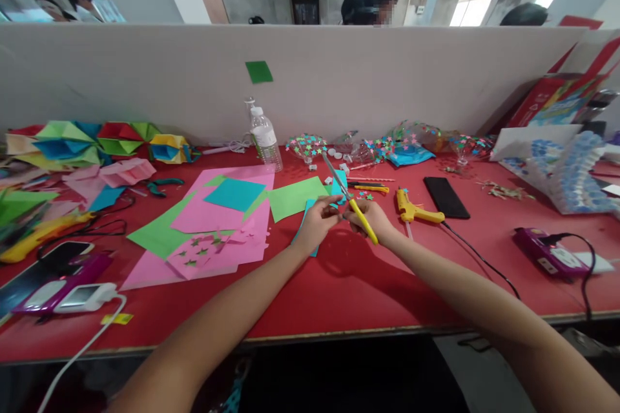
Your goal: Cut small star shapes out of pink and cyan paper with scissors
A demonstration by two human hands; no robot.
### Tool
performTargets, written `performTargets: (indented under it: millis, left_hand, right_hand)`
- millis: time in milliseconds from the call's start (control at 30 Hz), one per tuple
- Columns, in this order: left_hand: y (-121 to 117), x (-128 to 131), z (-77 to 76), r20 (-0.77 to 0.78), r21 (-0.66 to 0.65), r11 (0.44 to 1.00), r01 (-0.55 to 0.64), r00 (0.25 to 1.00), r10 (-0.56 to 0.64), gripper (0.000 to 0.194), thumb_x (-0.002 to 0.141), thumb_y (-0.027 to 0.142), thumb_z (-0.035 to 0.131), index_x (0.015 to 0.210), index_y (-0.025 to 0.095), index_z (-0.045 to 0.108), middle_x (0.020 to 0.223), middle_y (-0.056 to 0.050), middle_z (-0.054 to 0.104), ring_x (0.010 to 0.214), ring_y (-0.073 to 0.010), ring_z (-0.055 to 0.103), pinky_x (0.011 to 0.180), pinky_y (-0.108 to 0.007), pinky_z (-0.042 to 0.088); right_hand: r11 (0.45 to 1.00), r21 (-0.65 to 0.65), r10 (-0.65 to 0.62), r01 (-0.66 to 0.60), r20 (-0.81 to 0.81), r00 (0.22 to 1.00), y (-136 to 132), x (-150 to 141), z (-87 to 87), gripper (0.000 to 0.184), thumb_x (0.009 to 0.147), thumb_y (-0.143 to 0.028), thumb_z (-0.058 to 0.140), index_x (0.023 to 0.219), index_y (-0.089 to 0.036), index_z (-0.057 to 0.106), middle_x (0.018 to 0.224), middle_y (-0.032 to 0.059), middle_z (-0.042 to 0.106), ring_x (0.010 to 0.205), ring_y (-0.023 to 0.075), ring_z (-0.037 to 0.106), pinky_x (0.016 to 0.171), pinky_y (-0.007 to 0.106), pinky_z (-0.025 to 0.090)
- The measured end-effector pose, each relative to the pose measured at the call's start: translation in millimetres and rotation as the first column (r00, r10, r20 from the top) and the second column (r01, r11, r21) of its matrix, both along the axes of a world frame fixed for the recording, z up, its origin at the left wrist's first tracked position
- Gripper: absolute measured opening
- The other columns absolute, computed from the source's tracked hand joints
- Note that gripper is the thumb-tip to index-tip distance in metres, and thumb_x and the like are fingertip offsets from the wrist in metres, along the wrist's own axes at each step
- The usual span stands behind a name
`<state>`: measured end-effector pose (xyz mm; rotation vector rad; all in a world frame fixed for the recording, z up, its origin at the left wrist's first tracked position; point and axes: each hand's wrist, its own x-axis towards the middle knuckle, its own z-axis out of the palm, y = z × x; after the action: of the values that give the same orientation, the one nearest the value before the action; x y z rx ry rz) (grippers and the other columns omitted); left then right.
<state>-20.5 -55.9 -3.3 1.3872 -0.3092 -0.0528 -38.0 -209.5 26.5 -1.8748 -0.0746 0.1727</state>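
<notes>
My right hand [368,218] is closed round a pair of scissors [359,211] with yellow handles. The metal blades point up and away to the left. Close beside it, my left hand [320,221] has its fingers pinched together near the right fingertips; what lies between them is too small to make out. A piece of blue paper [314,248] shows under my left hand, and a smaller blue strip [341,179] appears just beyond the fingers, beside the blades. A green paper sheet [296,199] lies behind my left hand.
Pink paper [252,251] with cut-out stars lies left. A plastic bottle [266,142] stands near the partition [194,77]. To the right are a yellow glue gun [416,211], a black phone [446,197], a utility knife [371,188] and a purple power strip [547,255]. Star-decorated clear plastic pieces [307,145] sit behind.
</notes>
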Motion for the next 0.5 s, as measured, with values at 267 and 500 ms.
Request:
performTargets:
  millis: [267, 500]
  left_hand:
    - [7, -7, -8.5, -0.068, 0.008, 1.000, -0.018, 0.997, 0.019, 0.038, 0.066, 0.021, 0.072, 0.104, 0.018, 0.070, 0.079, 0.000, 0.063, 0.074, -0.0121, 0.057, 0.073, -0.026, 0.045]
    - [23, 0, -0.2, -0.080, 0.063, 0.975, -0.211, 0.973, 0.216, 0.020, 0.069, 0.029, 0.069, 0.085, 0.018, 0.071, 0.082, -0.001, 0.066, 0.070, -0.0130, 0.061, 0.073, -0.028, 0.049]
  right_hand:
    - [0.999, -0.048, -0.004, 0.002, -0.051, 0.999, -11, 0, -13.5, 0.020, 0.072, -0.036, 0.058, 0.065, -0.020, 0.049, 0.041, -0.0058, 0.049, 0.032, 0.0082, 0.042, 0.034, 0.019, 0.032]
    - [0.958, -0.221, -0.189, 0.184, 0.002, 0.982, -46, 20, -13.5, 0.015, 0.077, -0.026, 0.055, 0.065, -0.020, 0.048, 0.043, -0.0038, 0.049, 0.035, 0.0094, 0.043, 0.040, 0.022, 0.032]
